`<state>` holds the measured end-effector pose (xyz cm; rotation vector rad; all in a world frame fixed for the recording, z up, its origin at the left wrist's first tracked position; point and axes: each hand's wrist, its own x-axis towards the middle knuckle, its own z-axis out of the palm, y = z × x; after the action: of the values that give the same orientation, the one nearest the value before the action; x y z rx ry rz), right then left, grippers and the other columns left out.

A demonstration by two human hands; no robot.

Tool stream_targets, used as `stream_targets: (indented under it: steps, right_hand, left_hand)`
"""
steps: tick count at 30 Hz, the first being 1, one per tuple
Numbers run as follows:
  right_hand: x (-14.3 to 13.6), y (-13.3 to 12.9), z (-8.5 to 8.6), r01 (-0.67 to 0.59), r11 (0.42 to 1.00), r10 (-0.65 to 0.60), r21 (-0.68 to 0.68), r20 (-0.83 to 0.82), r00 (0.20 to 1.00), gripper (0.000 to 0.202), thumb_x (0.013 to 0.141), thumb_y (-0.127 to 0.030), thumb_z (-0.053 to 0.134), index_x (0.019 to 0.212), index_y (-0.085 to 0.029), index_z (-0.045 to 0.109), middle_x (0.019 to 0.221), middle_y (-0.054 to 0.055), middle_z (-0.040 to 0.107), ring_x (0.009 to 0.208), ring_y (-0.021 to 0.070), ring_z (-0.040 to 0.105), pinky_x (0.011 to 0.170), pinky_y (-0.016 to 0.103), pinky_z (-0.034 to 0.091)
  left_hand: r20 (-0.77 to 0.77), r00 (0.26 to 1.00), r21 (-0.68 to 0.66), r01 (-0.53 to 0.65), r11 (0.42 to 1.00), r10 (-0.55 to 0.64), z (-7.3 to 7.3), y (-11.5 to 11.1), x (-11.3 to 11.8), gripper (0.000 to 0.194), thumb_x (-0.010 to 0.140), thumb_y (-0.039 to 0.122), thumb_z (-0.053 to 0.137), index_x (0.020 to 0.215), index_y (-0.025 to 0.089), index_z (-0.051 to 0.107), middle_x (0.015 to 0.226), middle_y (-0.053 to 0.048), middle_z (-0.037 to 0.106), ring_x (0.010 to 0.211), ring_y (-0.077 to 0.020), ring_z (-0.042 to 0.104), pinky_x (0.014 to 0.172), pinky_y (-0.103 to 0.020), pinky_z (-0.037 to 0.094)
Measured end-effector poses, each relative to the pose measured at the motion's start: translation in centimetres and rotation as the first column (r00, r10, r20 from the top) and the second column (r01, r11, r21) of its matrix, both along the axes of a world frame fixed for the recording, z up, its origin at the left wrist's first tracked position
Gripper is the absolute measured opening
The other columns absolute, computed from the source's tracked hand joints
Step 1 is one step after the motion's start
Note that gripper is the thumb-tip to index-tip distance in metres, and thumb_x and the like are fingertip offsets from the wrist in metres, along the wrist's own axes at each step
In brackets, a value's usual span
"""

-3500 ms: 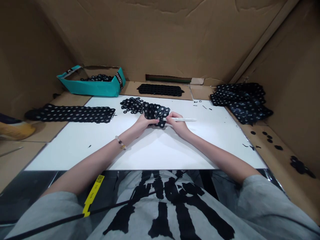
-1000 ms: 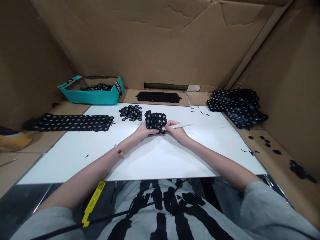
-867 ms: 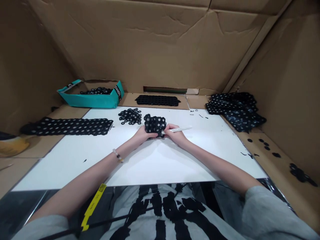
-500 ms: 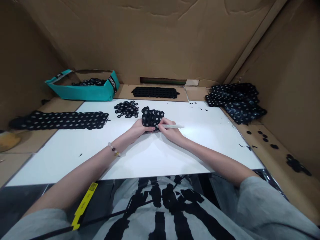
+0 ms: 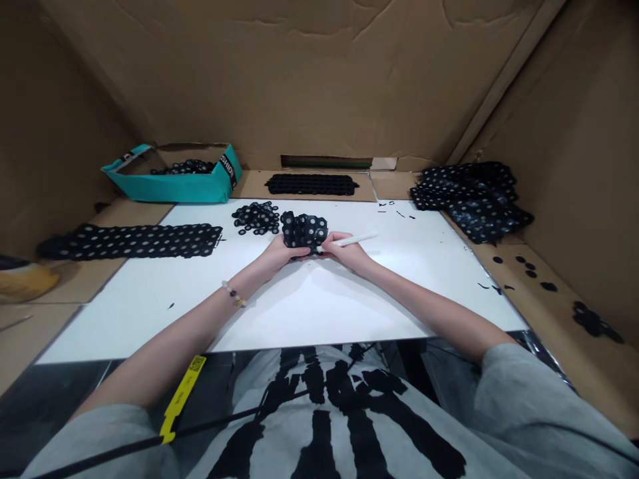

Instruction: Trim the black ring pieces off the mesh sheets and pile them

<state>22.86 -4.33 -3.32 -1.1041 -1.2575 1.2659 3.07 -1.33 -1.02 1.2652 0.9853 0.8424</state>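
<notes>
With our left hand (image 5: 279, 257) we pinch the lower left side of the dotted piece (image 5: 305, 229), the thumb lying across its lower edge. It is held above the white desk (image 5: 399, 293), a little beyond the middle, towards the far edge. Our right hand (image 5: 351, 254) has its grip pressed together round the pen (image 5: 358, 239), which slants with its tip at the piece's lower right edge and its other end pointing right and slightly away from us. The two hands are close, one on each side of the piece.

Just left of the piece we see a pile of rings (image 5: 256, 217) on the desk. Farther left, the dotted strip (image 5: 144, 241) runs across the desk's left edge onto the cardboard (image 5: 84, 283). Near the far left corner stands the teal box (image 5: 170, 189), with more rings (image 5: 190, 166) inside. The black strip (image 5: 312, 184) lies on cardboard beyond the far edge, and the dotted stack (image 5: 474, 199) is heaped at the far right corner. Small black scraps (image 5: 399, 213) lie towards that corner. Black discs (image 5: 530, 273) and a dark cluster (image 5: 592, 319) lie on the cardboard past the right edge.
</notes>
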Motion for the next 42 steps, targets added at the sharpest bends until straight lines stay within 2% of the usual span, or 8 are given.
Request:
stream_targets:
  steps: [11, 19, 23, 27, 35, 38, 40, 42]
  right_hand:
    - [-0.3, 0.1, 0.0, 0.016, 1.000, -0.015, 0.020, -0.076, 0.997, 0.019, 0.070, -0.030, 0.068, 0.063, -0.021, 0.053, 0.061, -0.004, 0.059, 0.061, 0.0141, 0.063, 0.064, 0.029, 0.055]
    - [-0.5, -1.1, 0.1, 0.020, 0.985, -0.054, 0.169, 0.199, 0.978, 0.019, 0.081, -0.038, 0.061, 0.073, -0.021, 0.054, 0.070, -0.001, 0.068, 0.075, 0.0196, 0.070, 0.067, 0.029, 0.051]
    - [-1.0, -1.6, 0.5, 0.065, 0.970, -0.139, 0.234, 0.320, 0.937, 0.017, 0.084, -0.035, 0.056, 0.074, -0.021, 0.055, 0.075, 0.000, 0.070, 0.076, 0.0192, 0.068, 0.068, 0.029, 0.049]
    - [-1.2, -1.5, 0.7, 0.092, 0.968, -0.173, 0.233, 0.353, 0.919, 0.016, 0.084, -0.034, 0.055, 0.075, -0.021, 0.056, 0.074, 0.000, 0.069, 0.075, 0.0190, 0.066, 0.068, 0.029, 0.048]
    - [-1.0, -1.1, 0.3, 0.070, 0.976, -0.118, 0.206, 0.235, 0.965, 0.019, 0.082, -0.039, 0.061, 0.074, -0.022, 0.058, 0.072, 0.000, 0.066, 0.073, 0.0180, 0.065, 0.068, 0.030, 0.051]
    - [-0.5, -0.4, 0.5, 0.041, 0.997, -0.041, 0.066, 0.000, 0.999, 0.027, 0.074, -0.044, 0.070, 0.069, -0.021, 0.056, 0.071, -0.002, 0.063, 0.072, 0.0163, 0.066, 0.072, 0.031, 0.055]
    - [-0.2, -0.1, 0.8, 0.043, 0.999, -0.045, -0.014, -0.157, 0.987, 0.033, 0.069, -0.047, 0.074, 0.067, -0.021, 0.054, 0.073, -0.002, 0.063, 0.073, 0.0153, 0.066, 0.078, 0.033, 0.057]
    - [0.2, 0.1, 1.0, 0.063, 0.998, -0.067, -0.028, -0.217, 0.974, 0.035, 0.067, -0.047, 0.076, 0.065, -0.021, 0.053, 0.076, -0.001, 0.065, 0.076, 0.0150, 0.066, 0.084, 0.034, 0.057]
  left_hand:
    - [0.032, 0.999, 0.010, 0.020, 1.000, -0.020, 0.0, 0.1, 0.1, 0.044, 0.054, 0.021, 0.089, 0.092, 0.015, 0.067, 0.091, -0.005, 0.072, 0.082, -0.0201, 0.066, 0.079, -0.034, 0.053]
    - [0.004, 1.000, -0.001, -0.028, 1.000, 0.028, 0.3, -0.2, 0.2, 0.041, 0.052, 0.021, 0.088, 0.082, 0.015, 0.062, 0.077, -0.002, 0.067, 0.067, -0.0154, 0.059, 0.065, -0.030, 0.048]
    - [0.023, 1.000, 0.021, 0.015, 1.000, -0.015, 0.3, -0.3, 0.2, 0.039, 0.054, 0.022, 0.088, 0.083, 0.015, 0.063, 0.079, -0.002, 0.068, 0.069, -0.0156, 0.061, 0.067, -0.030, 0.049]
    - [0.022, 0.999, 0.004, 0.043, 0.999, -0.043, 0.3, -0.1, 0.1, 0.038, 0.055, 0.022, 0.088, 0.083, 0.014, 0.063, 0.077, -0.003, 0.068, 0.069, -0.0162, 0.062, 0.070, -0.031, 0.050]
    - [0.032, 0.997, -0.102, 0.074, 0.992, -0.071, 0.9, 0.5, -0.2, 0.035, 0.055, 0.018, 0.087, 0.082, 0.015, 0.065, 0.081, -0.006, 0.070, 0.070, -0.0187, 0.065, 0.072, -0.035, 0.054]
    - [0.040, 0.999, -0.120, 0.036, 0.992, -0.031, 0.9, 0.5, -0.3, 0.031, 0.057, 0.018, 0.086, 0.079, 0.016, 0.064, 0.080, -0.007, 0.070, 0.070, -0.0196, 0.065, 0.074, -0.037, 0.055]
    - [0.039, 0.999, -0.130, 0.000, 0.991, 0.005, 1.0, 0.4, -0.3, 0.030, 0.057, 0.017, 0.086, 0.078, 0.015, 0.064, 0.080, -0.008, 0.071, 0.071, -0.0200, 0.066, 0.073, -0.036, 0.055]
    - [0.041, 0.999, -0.129, -0.004, 0.992, 0.009, 1.2, 0.2, -0.2, 0.030, 0.057, 0.017, 0.085, 0.079, 0.015, 0.065, 0.081, -0.009, 0.071, 0.072, -0.0201, 0.066, 0.069, -0.033, 0.055]
